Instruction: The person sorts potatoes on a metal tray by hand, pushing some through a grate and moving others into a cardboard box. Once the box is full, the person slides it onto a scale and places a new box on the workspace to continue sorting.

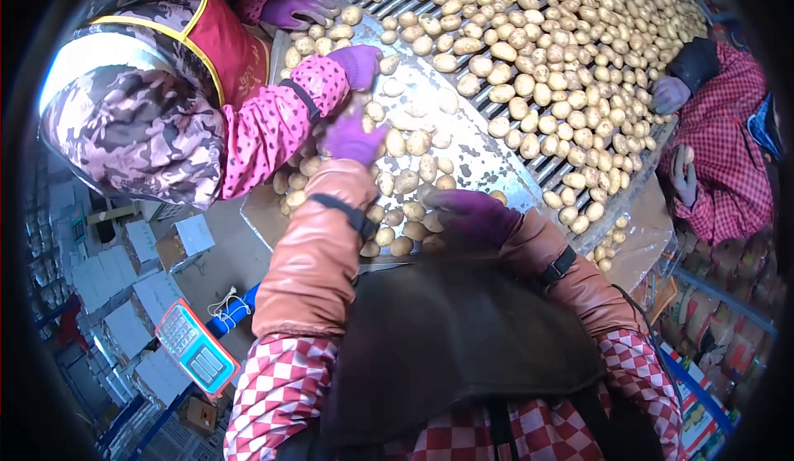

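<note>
My left hand (356,140), in a purple glove, is over the potatoes (406,181) on the metal sorting surface (488,157). Its outline is slightly blurred, with thumb and fingers apart and no potato visible in it. My right hand (475,213), gloved in darker purple, reaches leftward with fingers stretched out above potatoes near the front edge. Some of those potatoes are hidden beneath it. Loose potatoes lie between my two hands.
A large potato heap (571,39) covers the slatted rack (411,4) beyond. At left, a co-worker's gloved hand (359,66) touches potatoes close to my left hand. Another co-worker's hand (670,95) is at the right edge. A digital scale (197,348) stands at lower left.
</note>
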Available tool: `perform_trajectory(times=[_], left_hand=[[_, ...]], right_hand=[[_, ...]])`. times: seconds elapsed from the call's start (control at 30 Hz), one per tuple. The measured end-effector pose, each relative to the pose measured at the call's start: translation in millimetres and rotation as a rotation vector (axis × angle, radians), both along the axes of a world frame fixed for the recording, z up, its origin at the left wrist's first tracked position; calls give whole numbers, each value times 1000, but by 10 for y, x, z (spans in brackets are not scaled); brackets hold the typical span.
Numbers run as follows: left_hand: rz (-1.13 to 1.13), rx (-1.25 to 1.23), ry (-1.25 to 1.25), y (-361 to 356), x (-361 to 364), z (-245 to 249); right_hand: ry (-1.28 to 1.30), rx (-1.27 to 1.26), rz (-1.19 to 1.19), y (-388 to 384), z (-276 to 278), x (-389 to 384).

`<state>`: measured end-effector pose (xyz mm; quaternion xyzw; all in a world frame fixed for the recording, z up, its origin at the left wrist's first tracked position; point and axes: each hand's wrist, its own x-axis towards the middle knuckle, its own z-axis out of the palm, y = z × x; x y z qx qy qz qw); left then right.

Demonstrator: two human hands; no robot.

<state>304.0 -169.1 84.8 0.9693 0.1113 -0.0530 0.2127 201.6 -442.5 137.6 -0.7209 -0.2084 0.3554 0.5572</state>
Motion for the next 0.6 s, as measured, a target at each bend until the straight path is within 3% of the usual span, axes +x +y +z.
perform_trajectory(times=[0.03,0.07,0.13,0.2,0.23,0.27,0.33,0.4,0.43,0.47,0.5,0.53,0.57,0.6], left_hand=[[-151,184,-45,-265,-87,58],[-299,371,-92,-421,-243,130],[-504,204,-206,-386,-685,81],[-567,36,-280,-134,-1110,-21],[-584,87,-250,43,-1267,41],[-595,136,-217,210,-1414,106],[-353,-84,-183,474,-1677,167],[-305,-35,-284,612,-1830,69],[-297,-32,-332,519,-1840,163],[-292,-31,-383,387,-1814,244],[-363,-7,-133,177,-1765,285],[-510,-156,-36,-26,-1744,357],[-750,-148,-275,-91,-1877,-223],[-780,-145,-363,-126,-1876,-210]], right_hand=[[46,8,-28,-48,-30,-21],[-85,-3,-30,-126,-68,-25],[-354,-44,-54,-282,-142,-31],[-598,-145,-100,-486,-163,-116],[-215,-152,-290,-515,109,-137],[-167,-188,-360,-618,143,-188],[55,-190,-517,-816,140,-265],[-160,-393,-601,-1131,-415,-388],[-37,-758,-511,-926,10,-293],[15,-743,-431,-710,24,-299],[65,-730,-351,-513,41,-311],[116,-720,-268,-327,54,-338],[84,-676,-118,-118,6,-338],[52,-627,31,65,-55,-292]])
